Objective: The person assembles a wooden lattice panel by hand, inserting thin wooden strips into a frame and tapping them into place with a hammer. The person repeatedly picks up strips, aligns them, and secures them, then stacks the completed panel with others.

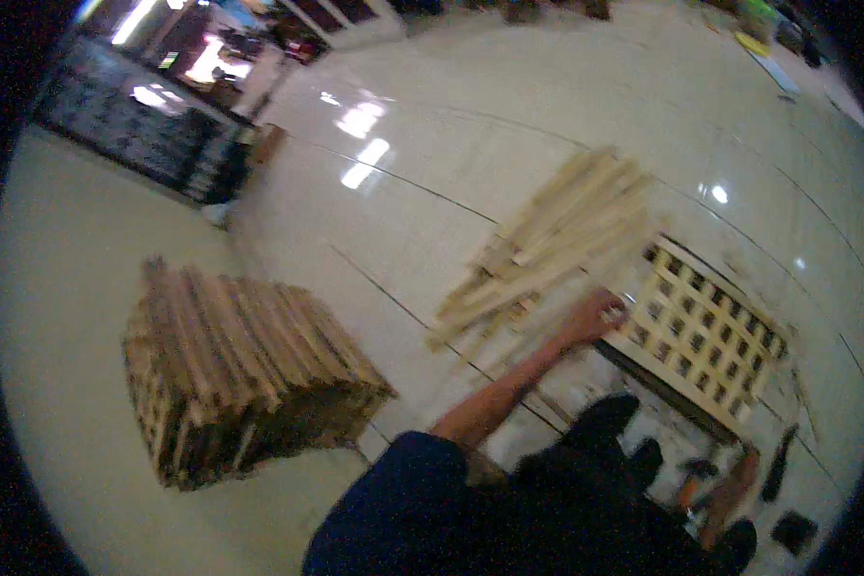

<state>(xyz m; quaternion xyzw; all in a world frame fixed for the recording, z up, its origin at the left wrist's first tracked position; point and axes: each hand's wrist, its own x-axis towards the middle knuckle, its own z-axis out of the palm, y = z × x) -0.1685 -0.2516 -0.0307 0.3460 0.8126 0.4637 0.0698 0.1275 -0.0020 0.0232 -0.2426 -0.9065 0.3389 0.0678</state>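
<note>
The left hand [605, 315] was at the left short end of a wooden lattice panel [701, 331], its fingers curled in; blur made it impossible to tell whether they gripped anything. The right hand [742, 468] was by the panel's near right corner, and how far it was closed, or on what, could not be told.

There was one panel in work, lying flat to the right of the left hand, its long axis slanting down from that hand's side toward the right hand. Just beyond and left of the left hand lay one pile of loose slats [557, 240], mostly pointing crosswise to the panel; they overlapped too much to count. Well to the left of the left hand stood one stack of slatted wood [250, 336]. One orange-handled tool [687, 492] lay just left of the right hand; one dark slim tool [780, 466] and one dark square block [794, 530] lay to its right.
</note>
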